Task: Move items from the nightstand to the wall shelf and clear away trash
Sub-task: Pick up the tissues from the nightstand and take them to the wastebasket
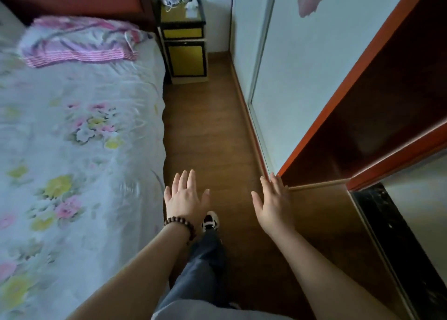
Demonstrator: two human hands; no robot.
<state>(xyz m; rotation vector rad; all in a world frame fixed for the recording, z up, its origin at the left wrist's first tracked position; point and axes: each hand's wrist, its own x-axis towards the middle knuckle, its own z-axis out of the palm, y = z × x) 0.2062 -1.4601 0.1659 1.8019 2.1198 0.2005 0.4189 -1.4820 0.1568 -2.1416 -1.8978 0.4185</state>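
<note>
I am counting two hands: my left hand (185, 197) at six o'clock and my right hand (273, 204) beside it, both empty with fingers spread. I am seeing one nightstand (185, 45) at twelve o'clock, one bed (79, 131) at nine, one pillow (79, 41) at eleven, one shoe (210, 220), one bead bracelet (181, 225).

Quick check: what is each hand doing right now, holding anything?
Left hand: open, fingers straight, holding nothing.
Right hand: open, fingers straight, holding nothing.
</note>
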